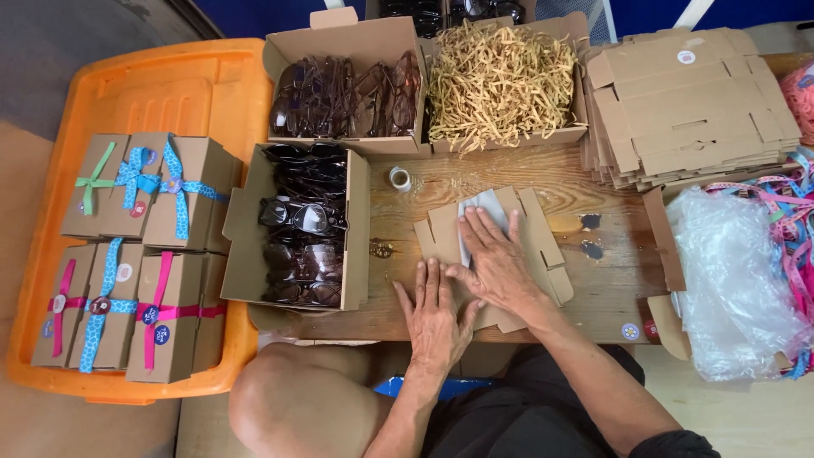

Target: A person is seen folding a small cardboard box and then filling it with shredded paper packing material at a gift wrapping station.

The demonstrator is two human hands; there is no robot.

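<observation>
Six ribboned brown gift boxes sat at left on an orange lid; flat cardboard blanks lay stacked far right, each bearing a round white sticker.

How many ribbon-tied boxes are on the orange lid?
6, maybe more hidden. Back row: green-ribbon box, blue-ribbon box, another blue one. Front row: pink-ribbon box, blue-ribbon box, pink-ribbon box.

Brown kraft gift boxes wear blue, pink and green ribbons on an orange lid. Dark-tinted sunglasses fill a tan carton; far off, the shredded paper is straw-yellow. Near right, the ribbons are pink and blue.
</observation>
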